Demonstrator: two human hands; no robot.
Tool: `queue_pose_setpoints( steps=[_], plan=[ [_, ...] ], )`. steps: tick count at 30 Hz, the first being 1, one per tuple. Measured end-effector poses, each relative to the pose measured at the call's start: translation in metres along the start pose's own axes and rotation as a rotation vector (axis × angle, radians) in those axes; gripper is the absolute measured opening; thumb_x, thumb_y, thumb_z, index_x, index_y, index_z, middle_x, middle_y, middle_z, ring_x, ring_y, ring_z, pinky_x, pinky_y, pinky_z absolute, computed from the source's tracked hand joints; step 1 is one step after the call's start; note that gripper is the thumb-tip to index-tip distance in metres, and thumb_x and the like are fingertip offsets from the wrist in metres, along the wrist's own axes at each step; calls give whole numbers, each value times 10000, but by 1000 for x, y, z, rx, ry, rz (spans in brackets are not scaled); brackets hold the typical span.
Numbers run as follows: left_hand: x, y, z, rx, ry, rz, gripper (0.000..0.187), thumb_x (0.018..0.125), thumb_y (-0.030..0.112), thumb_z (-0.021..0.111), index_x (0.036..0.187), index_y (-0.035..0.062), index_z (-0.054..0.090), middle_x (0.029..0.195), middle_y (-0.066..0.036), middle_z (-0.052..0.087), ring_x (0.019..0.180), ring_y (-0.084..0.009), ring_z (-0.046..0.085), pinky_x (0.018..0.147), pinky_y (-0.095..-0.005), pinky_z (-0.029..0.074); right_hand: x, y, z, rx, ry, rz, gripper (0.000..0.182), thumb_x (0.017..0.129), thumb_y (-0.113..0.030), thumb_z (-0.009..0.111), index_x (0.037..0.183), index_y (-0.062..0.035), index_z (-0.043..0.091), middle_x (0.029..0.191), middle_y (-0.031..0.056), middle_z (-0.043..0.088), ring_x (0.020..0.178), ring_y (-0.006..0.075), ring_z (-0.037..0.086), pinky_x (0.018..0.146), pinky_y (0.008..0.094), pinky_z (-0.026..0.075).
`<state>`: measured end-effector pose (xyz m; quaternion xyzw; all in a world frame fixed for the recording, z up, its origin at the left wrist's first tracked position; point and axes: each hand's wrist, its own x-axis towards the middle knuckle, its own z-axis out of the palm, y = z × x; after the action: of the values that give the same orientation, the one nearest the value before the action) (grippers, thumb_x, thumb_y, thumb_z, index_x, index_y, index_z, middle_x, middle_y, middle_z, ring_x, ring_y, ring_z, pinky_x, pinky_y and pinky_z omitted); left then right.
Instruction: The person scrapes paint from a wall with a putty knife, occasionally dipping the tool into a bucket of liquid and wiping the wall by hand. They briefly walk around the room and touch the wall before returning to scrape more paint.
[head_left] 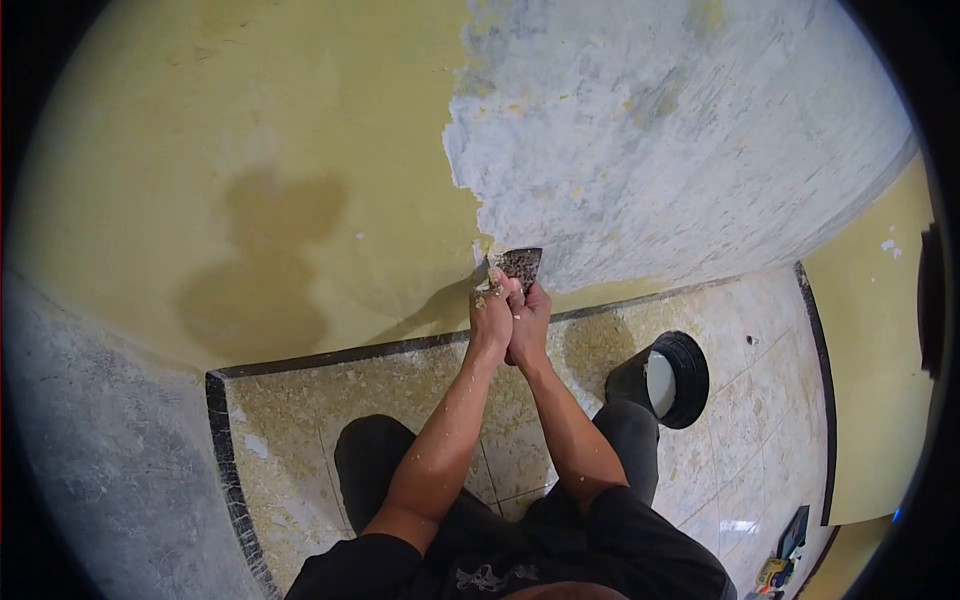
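Note:
Both my hands are together on a paint scraper point(522, 266), whose wide, speckled metal blade is up against the wall. My left hand point(490, 318) is closed at the scraper, with paint flakes stuck to its fingers. Beside it, my right hand point(530, 320) is wrapped round the handle, which the hands mostly hide. The blade is at the lower end of the border between the yellow paint point(330, 120) and the bared grey-white wall point(640, 150). Bits of paint cling to my forearms.
A black bucket point(688, 405) with whitish liquid stands on the tiled floor right of my knees. Paint flakes point(400, 378) litter the tiles along the dark skirting point(330, 364). Grey wall point(120, 450) rises at left. Several small items point(775, 572) lie at lower right.

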<state>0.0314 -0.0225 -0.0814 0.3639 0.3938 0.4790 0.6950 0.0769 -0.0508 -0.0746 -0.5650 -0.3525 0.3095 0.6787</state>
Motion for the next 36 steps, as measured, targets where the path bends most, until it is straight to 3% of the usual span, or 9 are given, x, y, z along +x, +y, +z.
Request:
queue_pose_setpoints(
  steps=[4, 7, 11, 15, 17, 22, 28, 30, 36],
  plan=[
    [-7, 38, 1, -20, -25, -45, 299, 972, 318, 501, 1084, 59, 597, 1009, -14, 571, 929, -125, 503, 857, -312, 421, 5, -29, 11, -82, -40, -41, 180, 961, -133, 501, 972, 25, 587, 877, 43, 633, 778, 100, 531, 697, 268, 451],
    [4, 8, -7, -111, -69, 22, 285, 977, 327, 488, 1035, 69, 596, 967, -2, 563, 904, -110, 497, 841, -309, 425, 1, -10, 8, -137, 14, -86, 166, 953, -100, 487, 982, 27, 589, 887, 47, 634, 793, 105, 535, 703, 271, 450],
    [0, -9, -4, -81, -36, 24, 314, 989, 273, 445, 807, 31, 529, 789, 22, 513, 766, -108, 462, 715, -307, 417, -4, 16, -4, -7, 23, 28, 162, 941, -54, 473, 1007, 27, 597, 900, 53, 642, 811, 107, 537, 719, 276, 452],
    [-9, 21, 6, -116, -5, -27, 288, 981, 262, 460, 825, 35, 542, 772, 3, 506, 754, -119, 452, 696, -324, 409, 0, 1, -1, -143, 20, -21, 163, 958, -74, 473, 1001, 22, 598, 902, 48, 641, 803, 100, 538, 715, 267, 453],
    [-1, 19, 2, -56, -24, 67, 309, 983, 288, 460, 834, 32, 547, 795, 0, 524, 770, -114, 472, 703, -320, 419, 4, -17, 6, -69, -20, -98, 228, 971, -195, 519, 998, 21, 584, 885, 31, 639, 774, 83, 533, 692, 255, 455],
    [-5, -4, 2, -40, 10, 23, 338, 990, 326, 448, 855, 34, 550, 840, 1, 541, 792, -105, 480, 728, -302, 425, 4, 30, -13, -198, -8, -79, 177, 958, -124, 502, 1003, 22, 593, 891, 49, 644, 782, 102, 539, 705, 269, 457],
    [0, -8, 0, -213, 7, -60, 297, 997, 294, 431, 850, 67, 553, 870, 8, 534, 826, -98, 471, 755, -297, 418, -1, 2, -6, -101, -8, -71, 164, 947, -89, 507, 1032, 23, 592, 910, 55, 648, 798, 104, 548, 714, 271, 460],
    [1, -5, -3, -169, -118, 32, 296, 994, 300, 441, 882, 59, 571, 891, 2, 547, 844, -112, 475, 776, -294, 416, 5, -1, -7, -101, -27, -79, 167, 949, -86, 501, 1036, 22, 594, 914, 55, 649, 803, 102, 549, 717, 271, 461],
    [-13, 7, 6, -134, 11, -35, 290, 991, 291, 446, 891, 48, 568, 875, 4, 542, 839, -114, 471, 787, -302, 415, 2, 20, -11, -76, -24, -54, 172, 956, -97, 493, 1028, 18, 598, 901, 50, 652, 795, 101, 553, 709, 270, 463]
  ],
)
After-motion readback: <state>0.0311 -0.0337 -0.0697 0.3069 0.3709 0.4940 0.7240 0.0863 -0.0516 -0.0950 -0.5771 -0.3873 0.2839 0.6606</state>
